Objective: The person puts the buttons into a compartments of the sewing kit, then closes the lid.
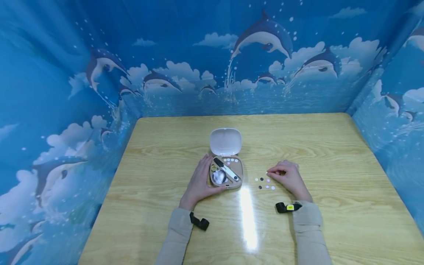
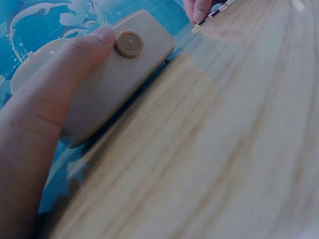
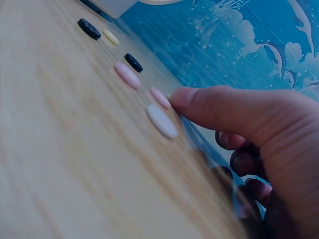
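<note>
A small open sewing kit case [image 1: 241, 173] lies with its white lid [image 1: 226, 141] folded back. My left hand [image 1: 198, 182] holds it from the left, fingers along the far side and thumb at the front, beside the round brown button-shaped catch [image 2: 129, 44]. Inside are a black-and-white tool [image 1: 228, 171], a round shiny piece [image 1: 219, 177], a small gold ring-like piece [image 1: 213, 167] and several pale buttons [image 1: 232, 160]. To the right, my right hand [image 1: 289, 179] pinches a small whitish button [image 1: 267, 173] between thumb and forefinger, mostly hidden by the fingertips.
Several loose buttons lie on the wooden table [image 1: 159, 147] between case and right hand: black ones [image 1: 262, 179], a yellowish one [image 3: 110, 37], pink ones [image 3: 127, 75] and a white one [image 3: 162, 121]. Blue dolphin-print curtains [image 1: 185, 88] border the table's back and sides.
</note>
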A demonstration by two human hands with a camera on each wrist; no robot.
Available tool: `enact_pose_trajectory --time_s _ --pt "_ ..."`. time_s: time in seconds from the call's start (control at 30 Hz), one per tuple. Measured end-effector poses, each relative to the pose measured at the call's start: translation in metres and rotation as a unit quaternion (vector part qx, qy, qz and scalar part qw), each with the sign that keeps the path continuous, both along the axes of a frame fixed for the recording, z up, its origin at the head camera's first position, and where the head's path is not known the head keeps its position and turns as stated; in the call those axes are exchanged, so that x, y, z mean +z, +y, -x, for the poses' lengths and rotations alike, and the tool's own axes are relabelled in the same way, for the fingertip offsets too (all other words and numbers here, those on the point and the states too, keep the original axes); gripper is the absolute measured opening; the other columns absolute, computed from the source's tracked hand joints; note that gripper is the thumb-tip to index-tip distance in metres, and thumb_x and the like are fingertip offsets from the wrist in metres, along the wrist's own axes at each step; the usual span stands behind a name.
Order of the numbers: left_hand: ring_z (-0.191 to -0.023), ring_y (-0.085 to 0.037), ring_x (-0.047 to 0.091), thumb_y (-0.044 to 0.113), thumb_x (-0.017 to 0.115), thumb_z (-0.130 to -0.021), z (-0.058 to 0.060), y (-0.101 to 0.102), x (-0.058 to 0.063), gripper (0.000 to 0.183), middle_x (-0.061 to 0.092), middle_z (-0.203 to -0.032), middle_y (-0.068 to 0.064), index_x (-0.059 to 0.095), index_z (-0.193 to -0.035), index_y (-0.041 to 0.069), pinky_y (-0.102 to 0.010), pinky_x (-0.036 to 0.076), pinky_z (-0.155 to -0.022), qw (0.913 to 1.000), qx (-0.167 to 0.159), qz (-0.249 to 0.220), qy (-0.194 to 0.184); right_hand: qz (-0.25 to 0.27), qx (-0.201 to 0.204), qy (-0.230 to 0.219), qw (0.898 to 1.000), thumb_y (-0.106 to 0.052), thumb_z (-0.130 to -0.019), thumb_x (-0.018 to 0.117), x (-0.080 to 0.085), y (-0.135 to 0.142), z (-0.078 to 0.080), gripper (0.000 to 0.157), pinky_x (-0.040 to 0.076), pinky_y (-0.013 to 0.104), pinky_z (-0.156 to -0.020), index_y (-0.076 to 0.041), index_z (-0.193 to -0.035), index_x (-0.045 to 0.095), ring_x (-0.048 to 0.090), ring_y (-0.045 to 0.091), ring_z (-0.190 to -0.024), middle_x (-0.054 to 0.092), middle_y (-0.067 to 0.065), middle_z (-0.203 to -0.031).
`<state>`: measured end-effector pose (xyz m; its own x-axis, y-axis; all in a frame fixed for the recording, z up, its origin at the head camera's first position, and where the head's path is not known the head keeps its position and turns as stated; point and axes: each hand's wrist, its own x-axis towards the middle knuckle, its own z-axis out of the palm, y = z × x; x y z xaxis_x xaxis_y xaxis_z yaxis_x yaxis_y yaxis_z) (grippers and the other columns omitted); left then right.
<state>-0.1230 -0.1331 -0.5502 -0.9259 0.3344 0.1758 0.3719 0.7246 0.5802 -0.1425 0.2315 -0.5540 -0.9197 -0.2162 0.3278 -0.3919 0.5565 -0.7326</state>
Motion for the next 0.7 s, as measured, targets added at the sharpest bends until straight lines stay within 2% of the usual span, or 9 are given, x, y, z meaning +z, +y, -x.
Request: enact_pose_trajectory --time_s 0.27,0.7 --pt "-0.152 -0.017 0.006 0.083 0.066 -0.068 0.0001 0.0002 0.0001 0.124 0.017 -0.165 -0.005 0.013 -0.160 0.018 -0.047 0.016 -0.122 1.0000 0.000 0.000 0.005 0.006 0.000 0.014 1.000 -0.007 -0.073 0.087 -0.0026 0.0005 0.0015 0.017 0.026 0.030 -0.074 -0.019 -0.081 0.079 0.044 0.007 -0.066 0.056 -0.014 -0.065" --pt "-0.152 -0.019 0.008 0.082 0.067 -0.069 0.0000 -0.0002 0.0003 0.124 0.019 -0.165 -0.007 0.015 -0.160 0.016 -0.049 0.018 -0.121 0.9999 -0.001 0.002 0.014 0.008 -0.007 0.000 1.000 -0.008 -0.075 0.086 0.0032 -0.0008 -0.0002 0.013 0.027 0.029 -0.073 -0.017 -0.082 0.079 0.045 0.009 -0.067 0.058 -0.012 -0.066"
